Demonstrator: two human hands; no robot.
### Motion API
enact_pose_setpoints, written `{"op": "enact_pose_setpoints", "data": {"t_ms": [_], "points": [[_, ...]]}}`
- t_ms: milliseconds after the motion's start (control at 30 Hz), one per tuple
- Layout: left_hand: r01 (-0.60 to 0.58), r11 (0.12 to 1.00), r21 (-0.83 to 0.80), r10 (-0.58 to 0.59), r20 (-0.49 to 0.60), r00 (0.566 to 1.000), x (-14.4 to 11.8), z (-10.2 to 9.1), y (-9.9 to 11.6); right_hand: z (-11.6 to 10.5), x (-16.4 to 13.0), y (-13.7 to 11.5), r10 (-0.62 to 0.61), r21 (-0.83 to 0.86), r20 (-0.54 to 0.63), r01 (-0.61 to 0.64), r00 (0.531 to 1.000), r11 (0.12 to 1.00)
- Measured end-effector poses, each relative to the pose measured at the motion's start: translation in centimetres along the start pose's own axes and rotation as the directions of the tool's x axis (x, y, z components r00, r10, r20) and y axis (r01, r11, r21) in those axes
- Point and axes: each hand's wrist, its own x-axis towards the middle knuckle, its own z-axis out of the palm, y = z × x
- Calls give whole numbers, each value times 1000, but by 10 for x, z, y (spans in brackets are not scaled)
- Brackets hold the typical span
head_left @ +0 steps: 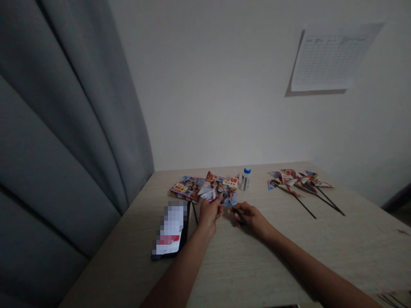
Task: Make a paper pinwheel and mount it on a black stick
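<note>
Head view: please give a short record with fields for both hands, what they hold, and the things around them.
left hand: pinches the folded colourful printed paper piece
right hand: holds a thin black stick
beside the paper: small white bottle with blue cap, upright
left of hands: black phone, flat on the pale wooden table
far right: finished paper pinwheels on black sticks

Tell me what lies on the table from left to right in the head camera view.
Black phone → stack of colourful printed paper → left hand → right hand, behind it a small white bottle with blue cap → finished paper pinwheels on black sticks.
</note>
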Motion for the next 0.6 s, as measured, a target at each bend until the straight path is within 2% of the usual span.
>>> {"op": "enact_pose_setpoints", "data": {"t_ms": [167,367,533,600], "points": [[3,1000,20,-3,-1,1000,0,-2,0,1,1,2,2,-11,-16,-2,1000,1000],[9,999,52,-9,-3,1000,-2,-2,2,-4,3,9,-17,-103,-26,15,1000,995],[-50,990,133,47,20,999,-2,-5,2,-12,3,9,-6,-212,-90,-13,996,977],[-81,978,194,83,-4,997,1,-8,2,-16,2,6,8,-291,-111,-40,994,956]]}}
